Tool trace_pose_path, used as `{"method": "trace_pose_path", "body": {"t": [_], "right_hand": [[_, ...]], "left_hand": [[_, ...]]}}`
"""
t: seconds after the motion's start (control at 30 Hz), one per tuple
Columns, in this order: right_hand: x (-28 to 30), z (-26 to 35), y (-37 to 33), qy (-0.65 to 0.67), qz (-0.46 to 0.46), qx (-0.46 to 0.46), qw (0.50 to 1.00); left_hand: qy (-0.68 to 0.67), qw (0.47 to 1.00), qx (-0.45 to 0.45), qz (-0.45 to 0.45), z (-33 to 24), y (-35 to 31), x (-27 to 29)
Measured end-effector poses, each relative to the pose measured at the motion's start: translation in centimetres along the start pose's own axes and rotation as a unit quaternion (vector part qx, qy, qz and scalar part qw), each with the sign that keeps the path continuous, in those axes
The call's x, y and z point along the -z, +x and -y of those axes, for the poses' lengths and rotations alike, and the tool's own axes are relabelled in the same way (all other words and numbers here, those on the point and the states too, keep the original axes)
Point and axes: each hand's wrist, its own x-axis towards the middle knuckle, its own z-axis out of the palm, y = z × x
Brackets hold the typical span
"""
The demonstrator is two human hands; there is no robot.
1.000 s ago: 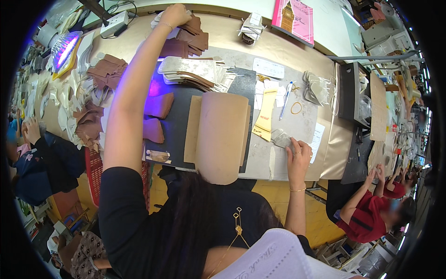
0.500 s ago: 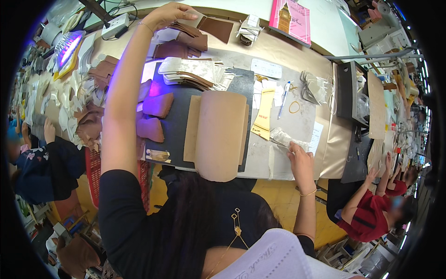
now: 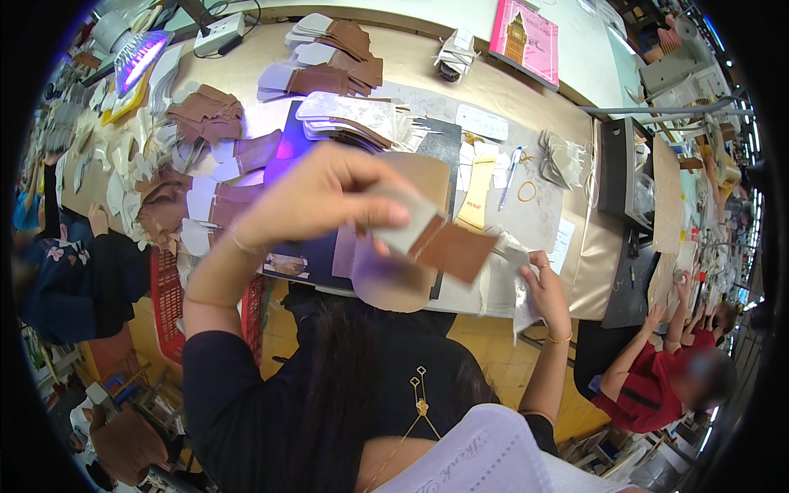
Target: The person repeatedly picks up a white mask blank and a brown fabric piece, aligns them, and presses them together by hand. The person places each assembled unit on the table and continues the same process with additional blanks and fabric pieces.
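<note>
My left hand (image 3: pixel 329 197) is pinched on a leather piece (image 3: pixel 462 251), brown at one end and pale grey at the other. It hangs above a rounded tan block (image 3: pixel 431 171), hiding part of it. Slightly blurred by motion, the piece reaches toward my right hand. At the table's front edge, my right hand (image 3: pixel 546 289) grips a thin whitish-grey piece (image 3: pixel 524 308) that droops over the edge. Behind the block lies a stack of whitish leather pieces (image 3: pixel 349 111) with brown edges. Farther back are fanned piles of brown-and-grey pieces (image 3: pixel 349 62).
A lit lamp (image 3: pixel 138 62) and a power strip (image 3: pixel 219 37) stand at the back left. Right of the block lie a yellow strip (image 3: pixel 477 193), a pen (image 3: pixel 509 177) and bundled grey pieces (image 3: pixel 563 158). A red basket (image 3: pixel 168 304) is at lower left. Co-workers sit on both sides.
My left hand has come from the far piles toward me, bringing a brown-and-grey leather piece over the block. My right hand has lifted the whitish-grey piece off the table and drawn it toward the edge.
</note>
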Motion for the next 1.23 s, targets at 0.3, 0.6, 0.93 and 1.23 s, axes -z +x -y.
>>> {"method": "trace_pose_path", "body": {"t": [0.3,0.6,0.93,1.23], "right_hand": [[0.4,7.0,2.1,0.252,-0.054,0.019,0.966],[-1.3,17.7,5.8,0.244,0.138,0.095,0.955],[-3.5,22.3,8.5,0.052,0.168,0.136,0.975],[-3.6,22.7,8.5,-0.007,0.147,0.147,0.978]], "left_hand": [[-0.142,0.975,0.134,-0.102,8.7,-2.3,-0.6],[-0.185,0.970,0.086,-0.129,9.2,-3.4,-1.1],[-0.183,0.970,0.089,-0.136,9.0,-3.6,-1.3],[-0.156,0.975,0.119,-0.109,9.2,-3.5,-0.9]]}}
